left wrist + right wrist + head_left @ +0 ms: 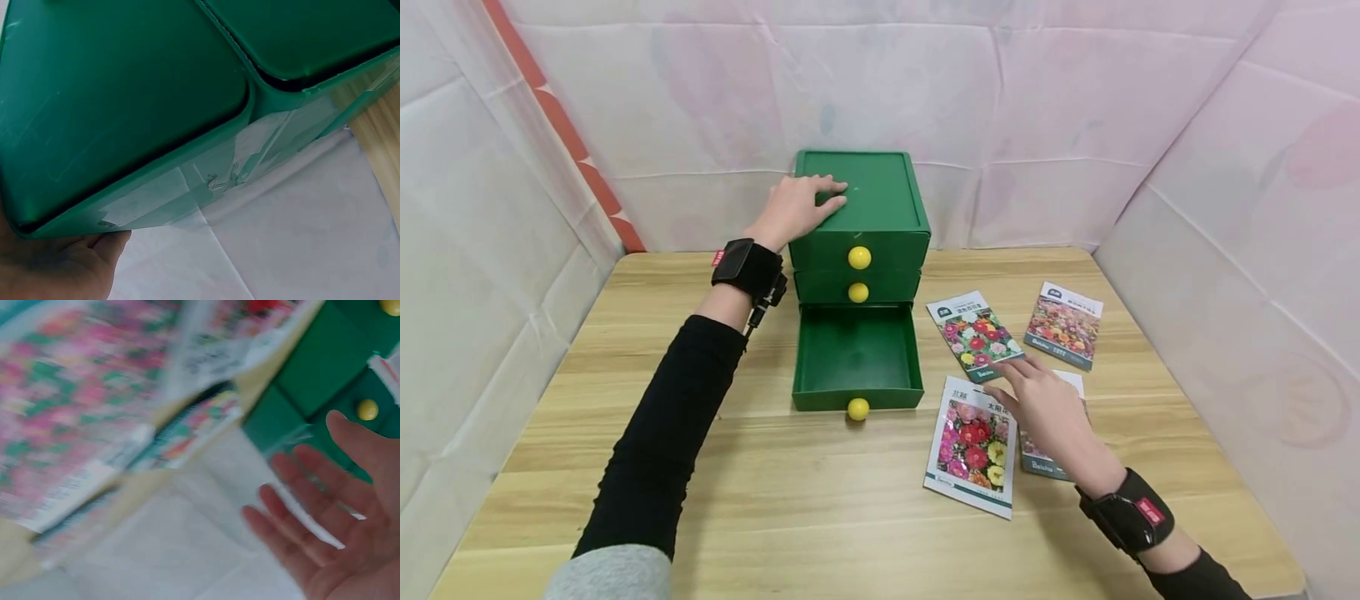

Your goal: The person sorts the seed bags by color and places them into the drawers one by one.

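Note:
A green three-drawer cabinet [857, 208] stands at the back of the wooden table [790, 492]. Its bottom drawer [856, 354] is pulled out and looks empty; each drawer has a yellow knob [859, 257]. My left hand [797, 208] rests flat on the cabinet's top, fingers straight; in the left wrist view the palm [56, 265] shows against the green cabinet [125, 112]. My right hand [1048, 408] hovers with straight fingers over several flower seed packets, fingertips at the edge of one packet [973, 335]. The right wrist view is blurred, showing the open right hand [331, 512] and packets [94, 412].
More seed packets lie right of the drawer: one at the front [973, 446], one at the far right [1066, 325], one partly under my right hand [1041, 458]. White cloth walls [1262, 208] enclose the table on three sides.

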